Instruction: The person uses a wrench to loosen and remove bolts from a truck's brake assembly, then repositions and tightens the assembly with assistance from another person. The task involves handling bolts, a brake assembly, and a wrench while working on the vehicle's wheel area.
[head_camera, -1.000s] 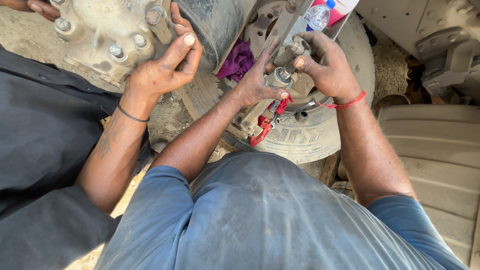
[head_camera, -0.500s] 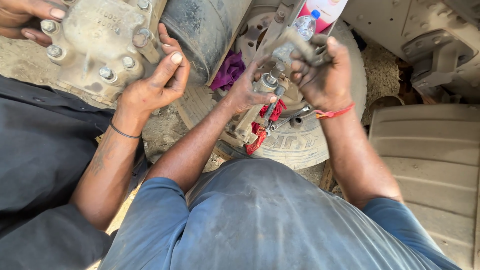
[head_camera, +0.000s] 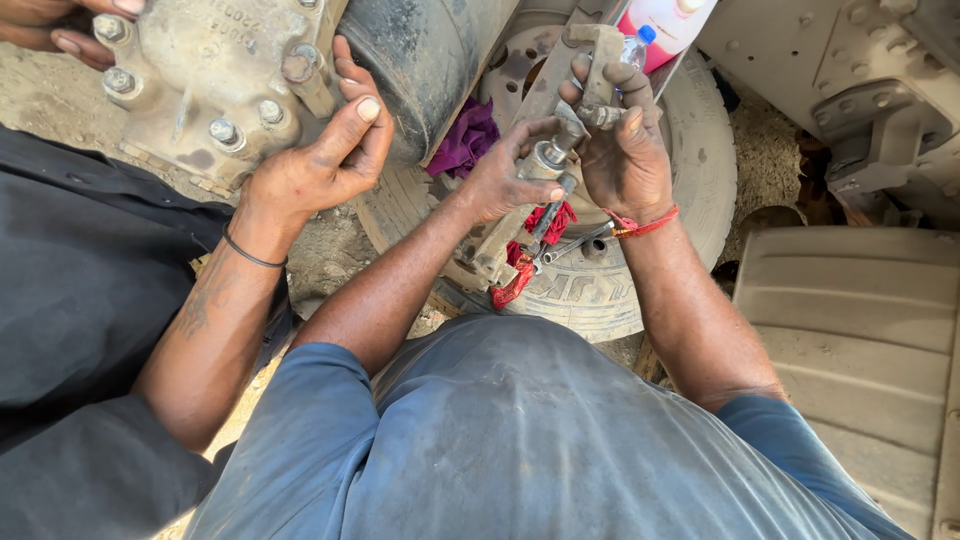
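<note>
Tyre (head_camera: 640, 290) lies flat as reference. Above its hub, the grey metal bracket (head_camera: 560, 130) is held upright. Right hand (head_camera: 625, 150) clamped on the bracket's upper end; left hand (head_camera: 505, 180) closed round the cylindrical fitting (head_camera: 548, 160). Advice: brace bracket firmly, turn fitting squarely. Co-worker's hand (head_camera: 320, 170) rests on bolted housing (head_camera: 210, 80), left of tyre.

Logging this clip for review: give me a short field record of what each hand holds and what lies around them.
left hand: wrapped around a greasy metal bracket part, fingers closed on it
right hand: gripping the upper end of the same part
co-worker's hand: resting on a bolted metal housing
under the hands: a tyre lying flat, red rag on it
nearby: purple cloth, black cylinder, small bottle with a blue cap
</note>
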